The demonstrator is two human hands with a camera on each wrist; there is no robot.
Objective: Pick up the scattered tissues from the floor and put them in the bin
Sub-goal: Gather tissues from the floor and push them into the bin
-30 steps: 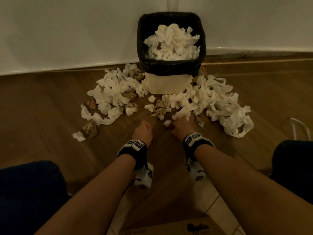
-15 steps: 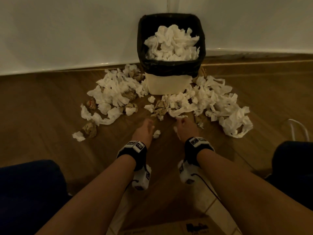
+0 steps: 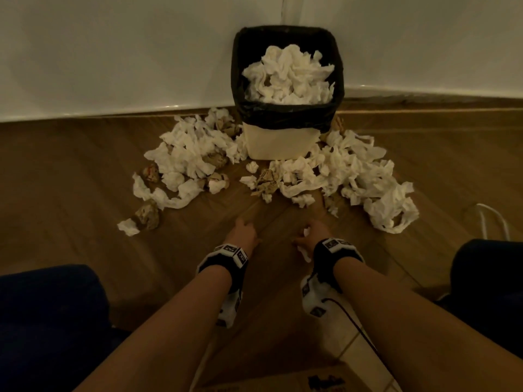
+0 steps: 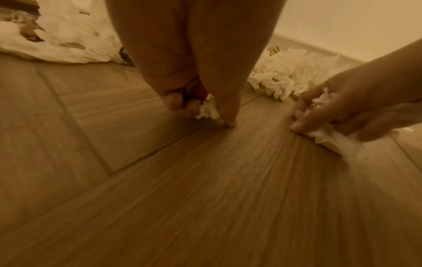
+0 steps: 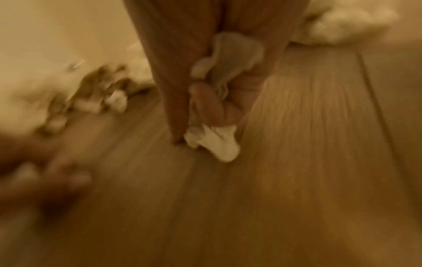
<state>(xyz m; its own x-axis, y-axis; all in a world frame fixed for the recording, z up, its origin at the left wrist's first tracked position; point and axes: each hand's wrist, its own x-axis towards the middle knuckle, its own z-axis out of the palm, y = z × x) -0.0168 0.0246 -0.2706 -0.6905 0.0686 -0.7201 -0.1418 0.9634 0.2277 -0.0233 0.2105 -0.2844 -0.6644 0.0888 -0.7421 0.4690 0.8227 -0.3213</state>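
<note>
Crumpled white tissue scrap (image 4: 206, 110) pinched in left hand (image 3: 244, 230) grip; tissue wad (image 5: 214, 142) clutched by right hand (image 3: 311, 236) — both low over wooden floor (image 3: 70, 171), near overfilled bin (image 3: 278, 140).

A wooden floor (image 3: 85, 171) carries a liner-fitted bin (image 3: 278, 142) at the far wall, crumpled tissues (image 3: 192, 154) heaped left and right.

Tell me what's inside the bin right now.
The bin has a black liner and is heaped with crumpled white tissues nearly up to the rim. Whatever lies beneath that top layer, and the bin's bottom, is covered and cannot be seen.
</note>
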